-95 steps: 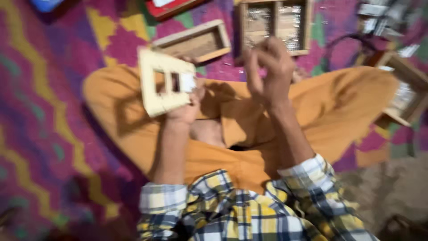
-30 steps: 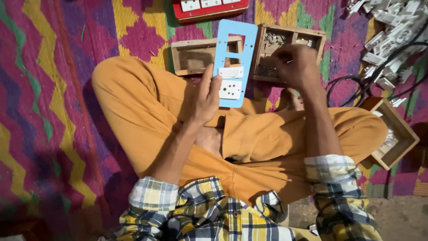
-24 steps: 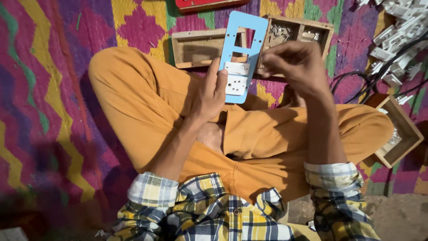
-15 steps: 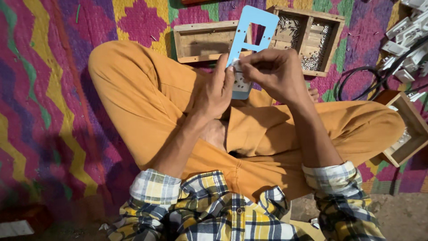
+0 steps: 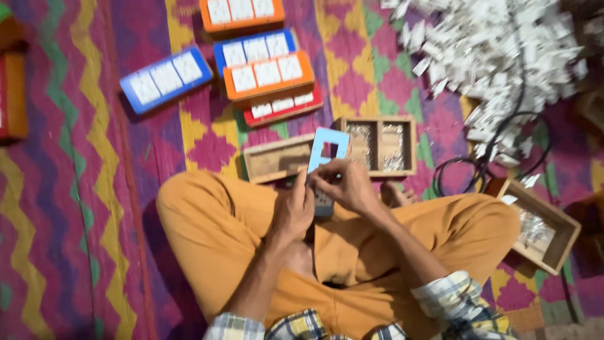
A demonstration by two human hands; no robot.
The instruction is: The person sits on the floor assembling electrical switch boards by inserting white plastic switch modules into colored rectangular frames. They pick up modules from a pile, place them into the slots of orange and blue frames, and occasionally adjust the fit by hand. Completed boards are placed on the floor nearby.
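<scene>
I sit cross-legged in orange trousers on a patterned mat. My left hand (image 5: pixel 294 211) grips a light blue switch plate (image 5: pixel 326 148) from the left side, holding it upright over my lap. My right hand (image 5: pixel 345 184) is closed on the plate's lower part, fingers pinched at a white socket module (image 5: pixel 323 203) set in it. Whether it holds a small piece is hidden by the fingers.
Two wooden trays, one empty (image 5: pixel 277 159) and one with small metal parts (image 5: pixel 380 146), lie just beyond the plate. Finished orange (image 5: pixel 267 74), blue (image 5: pixel 165 79) and red (image 5: pixel 283 106) switch boards lie farther off. A heap of white parts (image 5: pixel 497 47), a black cable (image 5: pixel 472 165) and another tray (image 5: pixel 535 223) are at right.
The view has tilted up, so more of the mat and the boards shows. Both hands and the blue plate have stayed together, my right hand closing in on its lower part.
</scene>
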